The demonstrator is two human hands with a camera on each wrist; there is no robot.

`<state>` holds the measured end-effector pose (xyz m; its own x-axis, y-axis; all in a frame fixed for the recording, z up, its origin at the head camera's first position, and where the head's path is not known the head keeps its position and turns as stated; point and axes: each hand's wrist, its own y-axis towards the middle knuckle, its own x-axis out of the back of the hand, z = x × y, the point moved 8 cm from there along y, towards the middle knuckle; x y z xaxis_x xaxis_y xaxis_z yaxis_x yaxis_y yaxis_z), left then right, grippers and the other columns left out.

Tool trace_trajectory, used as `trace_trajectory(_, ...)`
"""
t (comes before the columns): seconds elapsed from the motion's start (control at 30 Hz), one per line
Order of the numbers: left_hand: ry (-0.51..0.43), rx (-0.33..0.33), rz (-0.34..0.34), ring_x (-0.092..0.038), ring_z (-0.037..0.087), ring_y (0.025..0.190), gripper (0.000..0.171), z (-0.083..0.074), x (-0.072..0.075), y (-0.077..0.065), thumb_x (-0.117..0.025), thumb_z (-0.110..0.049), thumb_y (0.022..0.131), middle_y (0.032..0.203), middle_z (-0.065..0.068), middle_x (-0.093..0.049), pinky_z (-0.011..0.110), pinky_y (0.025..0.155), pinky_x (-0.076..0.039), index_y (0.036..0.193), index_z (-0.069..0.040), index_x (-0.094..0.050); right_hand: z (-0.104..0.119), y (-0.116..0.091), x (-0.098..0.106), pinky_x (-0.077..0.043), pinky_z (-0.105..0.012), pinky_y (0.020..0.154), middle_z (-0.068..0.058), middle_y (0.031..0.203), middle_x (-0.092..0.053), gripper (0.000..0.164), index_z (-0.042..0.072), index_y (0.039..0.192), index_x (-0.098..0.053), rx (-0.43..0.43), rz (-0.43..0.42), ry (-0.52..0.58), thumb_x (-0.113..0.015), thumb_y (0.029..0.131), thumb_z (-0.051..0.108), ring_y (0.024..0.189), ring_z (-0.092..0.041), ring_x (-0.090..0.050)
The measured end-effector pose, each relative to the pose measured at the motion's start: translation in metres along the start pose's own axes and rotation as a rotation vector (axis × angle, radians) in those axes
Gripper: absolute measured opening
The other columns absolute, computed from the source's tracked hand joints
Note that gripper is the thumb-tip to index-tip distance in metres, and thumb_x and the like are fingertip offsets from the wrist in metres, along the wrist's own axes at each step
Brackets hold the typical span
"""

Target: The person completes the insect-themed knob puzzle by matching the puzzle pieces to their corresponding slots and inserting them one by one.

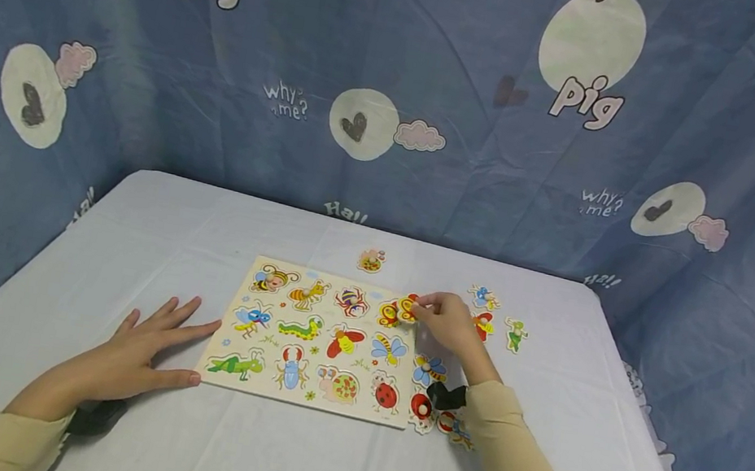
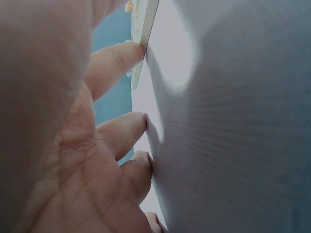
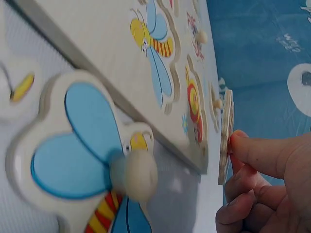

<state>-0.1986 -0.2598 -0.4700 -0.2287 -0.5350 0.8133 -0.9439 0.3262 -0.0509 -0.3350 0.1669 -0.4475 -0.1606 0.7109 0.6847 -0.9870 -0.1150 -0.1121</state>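
Note:
My right hand pinches a red-and-yellow butterfly puzzle piece at the upper right corner of the wooden puzzle board. The piece partly overlaps the printed butterfly recess in the head view. Seen from the right wrist, the butterfly piece stands tilted edge-on between thumb and fingers, its picture turned from view. On the left side, my left hand lies with fingers spread, thumb and index fingertips at the board's left edge. Its other fingertips rest on the white tablecloth.
A snail piece lies beyond the board. Blue mosquito, red-winged and green grasshopper pieces lie to the right. Nearer, a blue-winged insect, a ladybug and a beetle piece lie beside the board, under the right wrist.

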Motion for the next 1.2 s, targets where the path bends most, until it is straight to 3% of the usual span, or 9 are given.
trace_trajectory(0.47, 0.001, 0.002, 0.005, -0.011, 0.064, 0.16, 0.081, -0.001, 0.0, 0.0, -0.082, -0.056, 0.089, 0.176, 0.027, -0.024, 0.089, 0.117, 0.004, 0.159, -0.026, -0.055, 0.01, 0.001, -0.018, -0.045, -0.025, 0.065, -0.007, 0.09, -0.069, 0.024, 0.001, 0.112, -0.076, -0.023, 0.01, 0.0, -0.071, 0.105, 0.023, 0.077, -0.016, -0.056)
trace_trajectory(1.2, 0.008, 0.006, 0.008, -0.01, 0.063, 0.16, 0.081, -0.003, 0.002, 0.0, -0.082, -0.056, 0.089, 0.176, 0.027, -0.023, 0.089, 0.117, 0.004, 0.159, -0.026, -0.054, 0.019, 0.002, -0.027, -0.041, -0.025, 0.061, -0.001, 0.082, -0.063, 0.02, 0.008, 0.103, -0.076, -0.075, 0.033, -0.087, -0.074, 0.103, 0.027, 0.072, -0.015, -0.053)
